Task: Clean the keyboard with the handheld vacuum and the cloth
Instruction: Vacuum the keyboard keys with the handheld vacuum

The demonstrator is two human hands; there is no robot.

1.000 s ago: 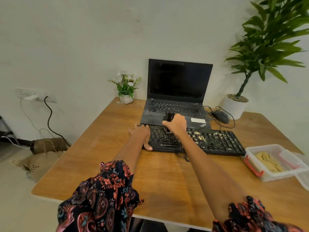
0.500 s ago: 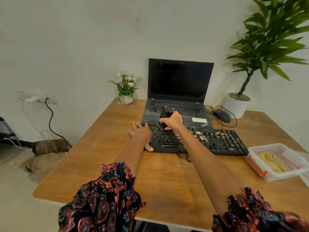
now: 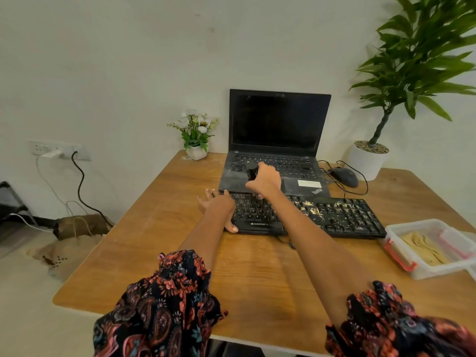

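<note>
Vacuuming is the step judged in hand: the handheld vacuum is gripped in the right hand, fingers curled round its dark body, held over the far edge of the keyboard where it meets the laptop. The nozzle is hidden behind the hand, so contact with the keys cannot be told. The keyboard lies at 12 o'clock from the wearer on the wooden table, and yellowish crumbs are spread over its middle and right part, at 3 o'clock from the right hand. For a clean pass, the nozzle is best kept low and drawn slowly row by row toward that 3 o'clock debris, with the board pinned so it does not slide. The left hand is laid flat on the keyboard's left end, fingers straight and spread, thumb down at the near edge, bracing it. Both arms are stretched well forward, the right forearm crossing over the board's left half, wrist bent downward. The cloth appears to be the tan fabric inside the clear container at 3 o'clock, untouched, well apart from both hands. The wiping step is judged not yet begun.
</note>
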